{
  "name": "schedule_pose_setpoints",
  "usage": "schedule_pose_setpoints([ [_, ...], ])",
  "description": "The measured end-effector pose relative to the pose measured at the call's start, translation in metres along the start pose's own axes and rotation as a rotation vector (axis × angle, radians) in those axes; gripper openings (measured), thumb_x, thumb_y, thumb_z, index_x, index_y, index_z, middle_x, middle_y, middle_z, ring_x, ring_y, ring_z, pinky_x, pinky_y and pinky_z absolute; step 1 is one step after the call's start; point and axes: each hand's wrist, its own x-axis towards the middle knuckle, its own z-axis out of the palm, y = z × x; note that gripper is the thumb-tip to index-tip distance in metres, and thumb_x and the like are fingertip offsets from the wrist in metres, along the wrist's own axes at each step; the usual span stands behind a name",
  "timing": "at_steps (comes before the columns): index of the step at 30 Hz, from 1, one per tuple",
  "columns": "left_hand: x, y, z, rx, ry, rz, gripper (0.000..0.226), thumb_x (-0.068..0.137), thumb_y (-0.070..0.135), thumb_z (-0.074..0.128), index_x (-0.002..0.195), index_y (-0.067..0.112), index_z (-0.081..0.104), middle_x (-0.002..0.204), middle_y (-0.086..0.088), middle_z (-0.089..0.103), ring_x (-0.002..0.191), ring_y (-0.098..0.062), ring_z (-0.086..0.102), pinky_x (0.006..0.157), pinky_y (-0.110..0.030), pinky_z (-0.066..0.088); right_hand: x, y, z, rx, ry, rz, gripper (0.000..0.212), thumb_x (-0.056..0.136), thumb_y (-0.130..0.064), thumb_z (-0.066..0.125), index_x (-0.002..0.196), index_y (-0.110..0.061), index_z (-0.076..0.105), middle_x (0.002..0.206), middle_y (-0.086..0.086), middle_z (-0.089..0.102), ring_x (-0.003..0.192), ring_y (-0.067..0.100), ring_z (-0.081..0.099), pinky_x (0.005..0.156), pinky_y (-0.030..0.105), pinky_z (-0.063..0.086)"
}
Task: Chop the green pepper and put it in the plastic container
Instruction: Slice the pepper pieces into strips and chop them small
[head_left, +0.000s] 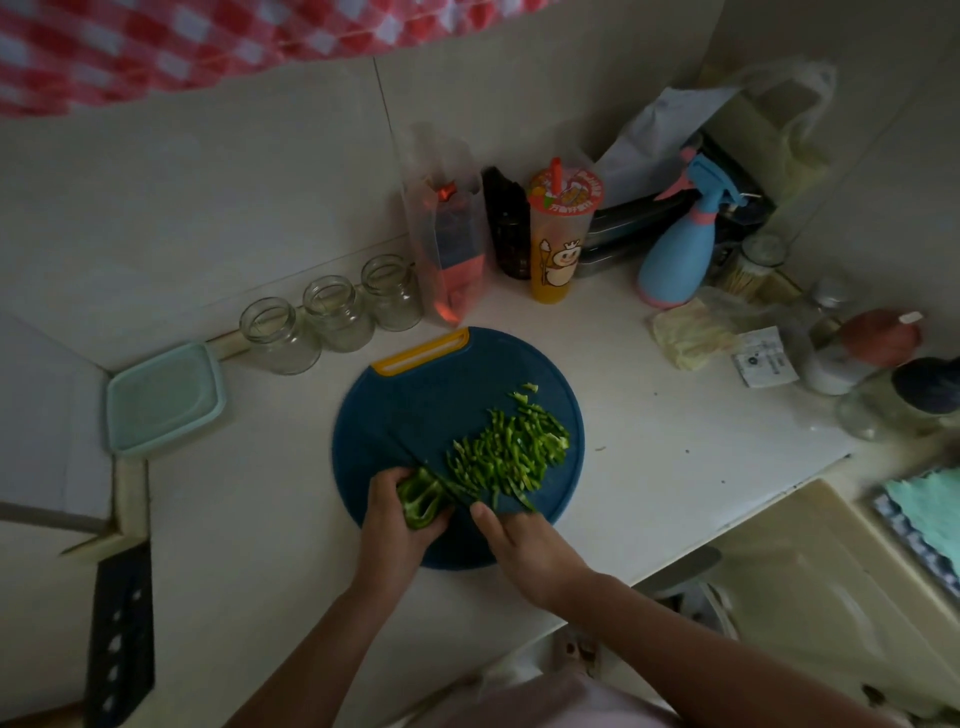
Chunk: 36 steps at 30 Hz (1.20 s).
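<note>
A round blue cutting board (415, 405) with a yellow handle lies on the white counter. A pile of chopped green pepper strips (509, 447) covers its right half. My left hand (395, 525) grips the uncut piece of green pepper (423, 501) at the board's near left. My right hand (524, 551) holds a dark knife (415, 460), its blade slanting across the board against the pepper's cut end. The light green plastic container (163, 397) sits to the left, at the counter's corner.
Three empty glass jars (332, 314) stand behind the board by the wall. A bagged carton (449, 244), a yellow drink cup (558, 234), a blue spray bottle (680, 244) and several jars crowd the back right. A second dark knife (122, 639) lies at the near left.
</note>
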Motion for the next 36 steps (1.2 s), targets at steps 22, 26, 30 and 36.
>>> schedule_pose_setpoints([
  [22,0.008,0.001,-0.006,0.115,-0.076,0.014,0.050,0.064,0.015,0.084,0.101,0.010,0.050,0.099,-0.003,0.050,0.084,-0.014,0.055,0.062,-0.011,0.039,0.010,-0.008,0.002,0.136,-0.068,0.122,0.059,0.097,-0.056,0.027,0.057,-0.014,0.038,0.053,0.001,0.042,0.039,0.009,0.041,0.047,0.023,0.038],
  [26,0.012,0.001,-0.008,0.125,-0.095,-0.009,0.051,0.063,0.017,0.085,0.098,0.011,0.049,0.098,-0.002,0.050,0.084,-0.015,0.055,0.062,-0.012,0.038,0.015,-0.013,0.000,0.154,-0.127,0.238,0.060,0.095,-0.062,0.025,0.066,-0.012,0.042,0.056,0.006,0.041,0.035,0.016,0.040,0.034,0.019,0.030],
  [30,0.015,0.002,-0.007,0.134,-0.109,-0.032,0.052,0.062,0.017,0.085,0.097,0.012,0.047,0.099,-0.003,0.049,0.086,-0.016,0.054,0.062,-0.011,0.037,0.019,-0.021,-0.002,0.125,-0.160,0.264,0.051,0.097,-0.056,0.024,0.072,-0.016,0.045,0.061,0.006,0.043,0.041,0.019,0.042,0.037,0.024,0.036],
  [36,0.010,0.006,-0.006,0.110,-0.098,-0.065,0.056,0.062,0.022,0.086,0.100,0.011,0.046,0.100,0.001,0.045,0.084,-0.013,0.053,0.063,-0.008,0.040,0.029,-0.024,0.015,-0.098,-0.135,0.148,0.051,0.103,-0.038,0.016,0.131,-0.008,0.047,0.068,-0.002,0.038,0.081,0.027,0.053,0.070,0.028,0.034],
])
